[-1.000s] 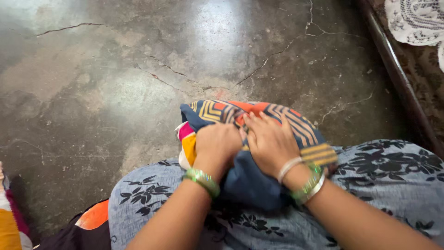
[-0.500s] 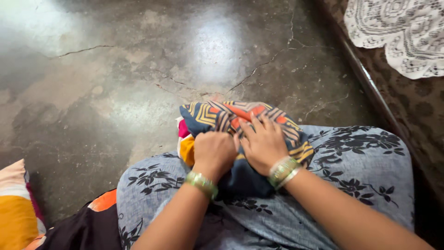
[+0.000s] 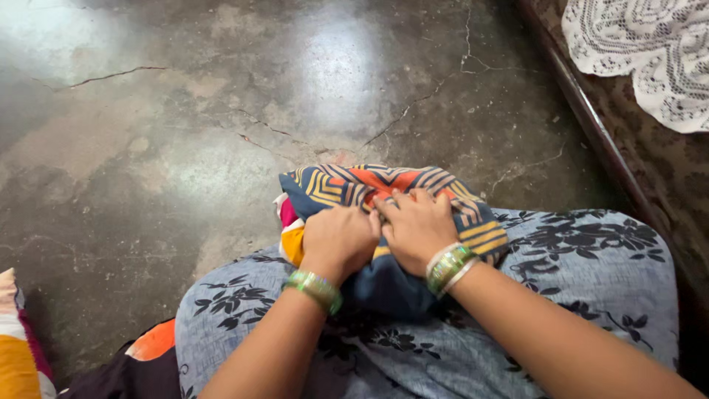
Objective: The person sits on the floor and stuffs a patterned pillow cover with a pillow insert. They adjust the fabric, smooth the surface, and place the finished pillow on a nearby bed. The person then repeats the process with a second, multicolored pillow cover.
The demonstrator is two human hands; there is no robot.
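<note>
Item: folded bundle of patterned cloth, navy with yellow and orange zigzag stripes [image 3: 347,185], with pink and yellow layers showing at its left edge. Location: on the lap, over the knee of a grey-blue garment with black floral print [image 3: 591,251], front edge overhanging toward the floor.

Left hand [image 3: 338,238]: closed into a fist, knuckles up, bunching the near part of the cloth. Green and gold bangles [image 3: 316,288] at the wrist.

Right hand [image 3: 415,227]: palm down on the bundle, fingers [image 3: 402,199] curled and pressing into the striped top, touching the left hand. Green and silver bangles [image 3: 448,266] at the wrist.

Surroundings: polished grey concrete floor with cracks [image 3: 221,118], two bright patches of reflected light. Dark raised edge [image 3: 591,118] along the upper right, brown patterned surface beyond it. White lace cloth [image 3: 650,52] lying on that surface, well apart from the hands. Orange and black fabric [image 3: 140,355] at lower left beside the knee. Yellow, white and dark-red striped fabric [image 3: 15,347] at the left frame edge, partly cut off.
</note>
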